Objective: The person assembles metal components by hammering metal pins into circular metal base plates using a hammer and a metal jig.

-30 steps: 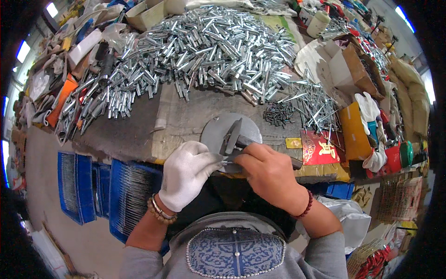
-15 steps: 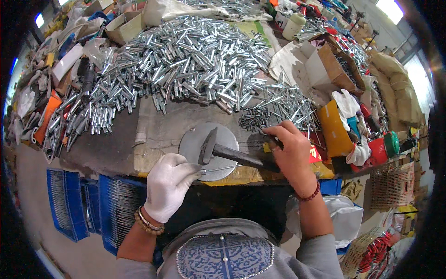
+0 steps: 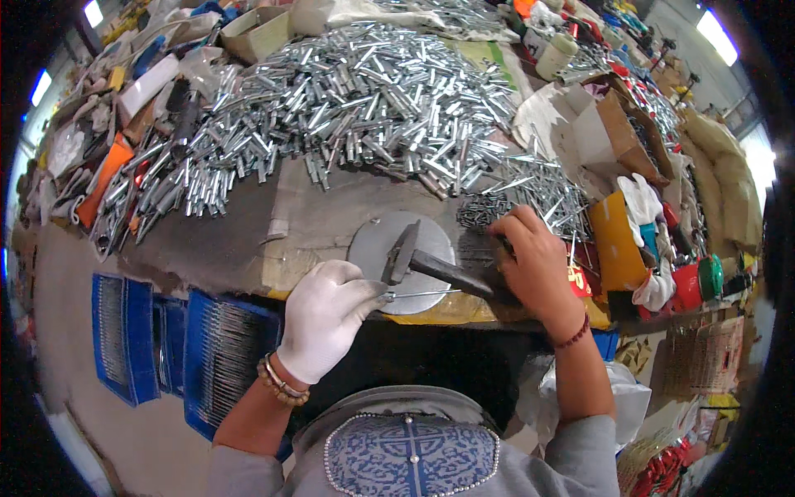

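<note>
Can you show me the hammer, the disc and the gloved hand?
Hammer point(image 3: 454, 276): head view, on its handle.
Disc point(image 3: 369, 248): head view, bare left part.
Gloved hand point(image 3: 321, 316): head view, on its back.

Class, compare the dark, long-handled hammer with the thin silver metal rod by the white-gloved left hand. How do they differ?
The dark, long-handled hammer is thick and dull; the thin silver metal rod is slender and shiny.
The hammer has a crosswise head; the rod shows none.
The hammer's handle slants down rightward in the picture; the rod runs nearly level, pinched by the white-gloved left hand.
Both lie partly over the round grey metal disc.
</note>
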Motion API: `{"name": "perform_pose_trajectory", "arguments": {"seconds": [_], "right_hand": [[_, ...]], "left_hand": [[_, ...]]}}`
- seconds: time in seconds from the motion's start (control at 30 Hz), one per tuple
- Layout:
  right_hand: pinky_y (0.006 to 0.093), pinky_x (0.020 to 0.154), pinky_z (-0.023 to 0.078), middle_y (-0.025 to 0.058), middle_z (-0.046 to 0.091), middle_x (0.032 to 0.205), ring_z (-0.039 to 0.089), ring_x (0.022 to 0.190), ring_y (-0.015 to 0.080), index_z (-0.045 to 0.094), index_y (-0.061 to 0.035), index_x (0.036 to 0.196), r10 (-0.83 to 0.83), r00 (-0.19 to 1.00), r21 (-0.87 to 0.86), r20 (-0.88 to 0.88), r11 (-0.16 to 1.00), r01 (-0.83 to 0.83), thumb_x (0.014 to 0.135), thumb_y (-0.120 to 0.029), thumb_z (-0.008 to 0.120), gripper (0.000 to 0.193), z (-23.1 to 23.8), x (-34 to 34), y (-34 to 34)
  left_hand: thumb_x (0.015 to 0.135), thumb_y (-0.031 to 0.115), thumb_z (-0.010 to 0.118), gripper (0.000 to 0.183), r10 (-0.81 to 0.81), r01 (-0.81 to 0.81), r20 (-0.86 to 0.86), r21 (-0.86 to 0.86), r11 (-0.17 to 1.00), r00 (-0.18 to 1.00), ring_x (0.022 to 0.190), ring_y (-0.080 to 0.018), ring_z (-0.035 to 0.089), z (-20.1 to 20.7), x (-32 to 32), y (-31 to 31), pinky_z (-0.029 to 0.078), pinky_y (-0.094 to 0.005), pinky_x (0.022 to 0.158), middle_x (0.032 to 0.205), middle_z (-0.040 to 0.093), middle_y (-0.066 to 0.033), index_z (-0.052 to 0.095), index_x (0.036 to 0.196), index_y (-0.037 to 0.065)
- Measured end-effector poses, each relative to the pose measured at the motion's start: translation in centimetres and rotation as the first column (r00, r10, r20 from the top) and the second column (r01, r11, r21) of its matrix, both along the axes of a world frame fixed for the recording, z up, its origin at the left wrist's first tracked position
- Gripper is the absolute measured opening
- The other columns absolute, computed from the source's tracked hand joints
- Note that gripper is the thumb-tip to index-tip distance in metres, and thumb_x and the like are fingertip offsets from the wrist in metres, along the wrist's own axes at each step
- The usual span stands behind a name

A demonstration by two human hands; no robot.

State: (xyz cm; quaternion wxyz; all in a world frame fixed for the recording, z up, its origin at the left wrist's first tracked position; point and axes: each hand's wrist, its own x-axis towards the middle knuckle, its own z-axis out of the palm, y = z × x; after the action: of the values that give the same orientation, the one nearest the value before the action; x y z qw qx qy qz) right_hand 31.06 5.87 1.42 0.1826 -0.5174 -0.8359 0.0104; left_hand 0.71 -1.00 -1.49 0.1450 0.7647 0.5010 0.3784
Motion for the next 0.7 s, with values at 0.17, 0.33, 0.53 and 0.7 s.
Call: {"name": "perform_pose_trajectory", "arguments": {"seconds": [0.17,0.33,0.53,0.7], "right_hand": [[0.0464,0.076,0.056,0.0104,0.061,0.106,0.067,0.096,0.0356,0.066,-0.0099,0.112,0.248,0.925,-0.124,-0.289,0.948,-0.293,0.074,0.002,0.073,0.040,1.0,-5.5,-3.8],[0.0449,0.080,0.056,0.0111,0.059,0.108,0.066,0.101,0.0347,0.064,-0.0087,0.113,0.324,0.902,-0.135,-0.284,0.918,-0.373,0.075,0.002,0.072,0.041,0.6,-7.6,-3.9],[0.0444,0.079,0.056,0.0107,0.058,0.105,0.065,0.098,0.0333,0.064,-0.0090,0.111,0.342,0.919,-0.139,-0.198,0.918,-0.372,0.077,-0.001,0.071,0.036,1.1,-8.1,-3.9],[0.0438,0.079,0.056,0.0106,0.057,0.105,0.065,0.100,0.0324,0.065,-0.0082,0.111,0.367,0.918,-0.150,-0.153,0.909,-0.389,0.081,-0.004,0.068,0.031,1.3,-8.5,-3.9]], "left_hand": [[0.081,0.014,0.081,0.016,-0.001,0.000,-0.052,-0.020,1.000,0.999,0.092,-0.0326,0.067,0.0,0.1,-0.1,0.053,-0.0439,0.079,0.096,0.068,-0.0087,0.079,0.097,0.011],[0.078,0.011,0.083,0.022,-0.008,0.009,-0.045,0.007,1.000,0.999,0.092,-0.0315,0.066,-0.1,-0.1,-0.2,0.053,-0.0417,0.081,0.096,0.068,-0.0084,0.078,0.099,0.010],[0.076,0.010,0.083,0.021,-0.006,0.007,-0.030,0.012,1.000,1.000,0.092,-0.0321,0.067,-0.1,-0.2,-0.2,0.053,-0.0420,0.080,0.097,0.068,-0.0084,0.077,0.096,0.009],[0.075,0.008,0.083,0.020,-0.015,0.016,-0.026,0.014,1.000,1.000,0.092,-0.0319,0.067,-0.2,-0.3,-0.2,0.054,-0.0413,0.080,0.098,0.068,-0.0089,0.075,0.094,0.007]]}}
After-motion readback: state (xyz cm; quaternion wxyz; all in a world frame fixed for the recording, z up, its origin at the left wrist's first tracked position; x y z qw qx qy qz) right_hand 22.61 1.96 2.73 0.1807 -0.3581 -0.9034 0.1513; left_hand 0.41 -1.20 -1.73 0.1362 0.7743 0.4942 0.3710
